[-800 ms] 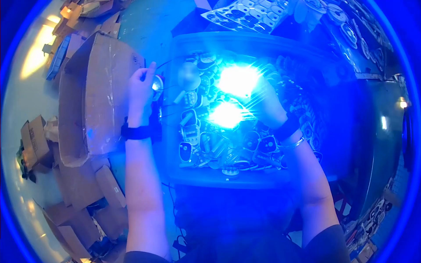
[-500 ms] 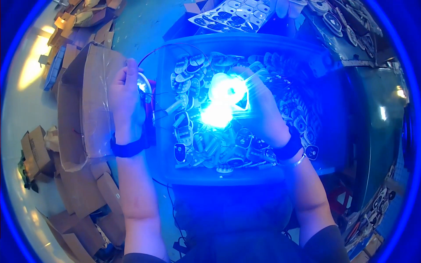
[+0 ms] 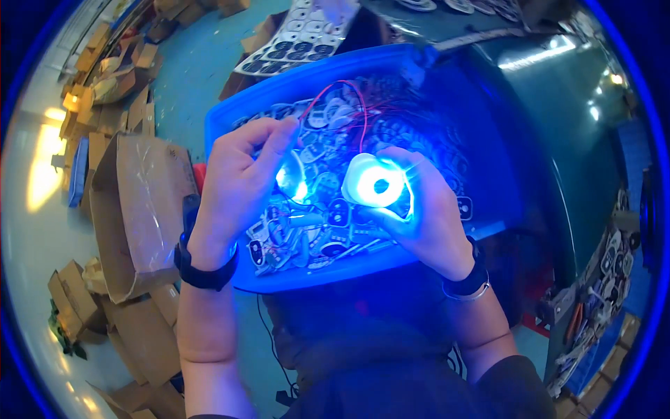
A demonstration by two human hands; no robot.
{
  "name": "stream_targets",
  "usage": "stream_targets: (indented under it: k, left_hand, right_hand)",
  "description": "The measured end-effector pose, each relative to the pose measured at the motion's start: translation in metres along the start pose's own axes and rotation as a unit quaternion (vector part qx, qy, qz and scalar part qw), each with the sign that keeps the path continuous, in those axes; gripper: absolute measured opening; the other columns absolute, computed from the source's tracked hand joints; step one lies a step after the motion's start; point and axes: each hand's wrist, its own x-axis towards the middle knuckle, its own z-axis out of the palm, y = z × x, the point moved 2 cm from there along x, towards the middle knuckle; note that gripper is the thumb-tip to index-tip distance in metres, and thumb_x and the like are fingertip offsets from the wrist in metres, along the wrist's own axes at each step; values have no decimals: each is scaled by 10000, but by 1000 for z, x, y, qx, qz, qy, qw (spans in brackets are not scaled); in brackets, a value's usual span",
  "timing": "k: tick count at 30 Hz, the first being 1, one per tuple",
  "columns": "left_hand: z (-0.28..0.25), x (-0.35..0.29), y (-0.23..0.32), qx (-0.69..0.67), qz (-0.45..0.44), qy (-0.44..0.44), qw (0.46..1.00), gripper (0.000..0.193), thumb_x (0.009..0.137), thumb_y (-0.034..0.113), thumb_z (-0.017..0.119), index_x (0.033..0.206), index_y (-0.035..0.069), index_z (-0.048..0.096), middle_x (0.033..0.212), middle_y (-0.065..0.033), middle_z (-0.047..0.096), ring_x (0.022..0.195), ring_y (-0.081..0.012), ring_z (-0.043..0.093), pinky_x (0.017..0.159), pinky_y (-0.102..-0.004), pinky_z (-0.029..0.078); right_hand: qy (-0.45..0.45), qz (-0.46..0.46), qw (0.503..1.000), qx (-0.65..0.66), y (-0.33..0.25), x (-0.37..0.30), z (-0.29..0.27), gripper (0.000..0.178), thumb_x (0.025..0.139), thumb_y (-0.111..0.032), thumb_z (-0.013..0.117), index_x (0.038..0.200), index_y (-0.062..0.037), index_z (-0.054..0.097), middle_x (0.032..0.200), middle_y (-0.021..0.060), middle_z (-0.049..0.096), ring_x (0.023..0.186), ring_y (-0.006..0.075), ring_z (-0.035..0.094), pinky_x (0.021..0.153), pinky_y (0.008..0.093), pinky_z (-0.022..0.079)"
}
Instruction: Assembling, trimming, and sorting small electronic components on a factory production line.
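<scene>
My right hand is closed around a white round-cornered light module, which glows bright blue-white in a ring with a dark centre. A thin red wire arches from the top of this module over to the fingertips of my left hand. That hand is pinched, thumb against fingers, with a smaller round lit part at its palm side; glare blurs its outline. Both hands are above a blue plastic bin filled with white oval and round parts and loose wires.
To the left stands an open cardboard box, with more cartons on the floor. Beyond the bin lies a sheet of die-cut pieces. A dark green surface runs along the right. A black cable hangs below the bin.
My left hand has come right, from beside the cardboard box to over the bin. The right-hand module has turned, showing its ring, with less glare. The view has tilted.
</scene>
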Motion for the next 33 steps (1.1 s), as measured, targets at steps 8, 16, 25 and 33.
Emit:
stream_targets:
  k: [8,16,25,33]
  left_hand:
    - [90,28,53,219,151,-274,924,193,808,112,543,955,-14,541,809,-38,558,722,-84,516,629,-216,431]
    - [139,50,96,267,74,-348,896,178,787,94,574,943,9,570,744,-2,563,623,-44,500,526,-182,407]
    - [125,35,87,7,-116,-326,938,172,804,105,552,923,-18,572,810,-35,586,689,-68,539,606,-192,436]
    - [97,-2,33,-394,-320,-195,839,221,842,161,502,930,-36,547,836,-108,607,699,-120,596,527,-189,470]
  right_hand:
    - [103,147,983,-46,31,-51,-75,546,577,-117,753,1042,-29,480,943,113,557,862,228,566,718,302,455]
    - [184,125,974,-48,44,-72,-109,535,557,-129,756,1018,-32,502,951,116,553,830,253,557,693,310,455]
    - [173,95,980,18,41,-78,-106,554,538,-121,761,1024,-33,508,911,111,550,830,261,548,711,319,446]
    - [120,82,981,129,45,-73,-77,511,571,-142,750,993,-3,499,963,127,519,868,262,532,756,321,427]
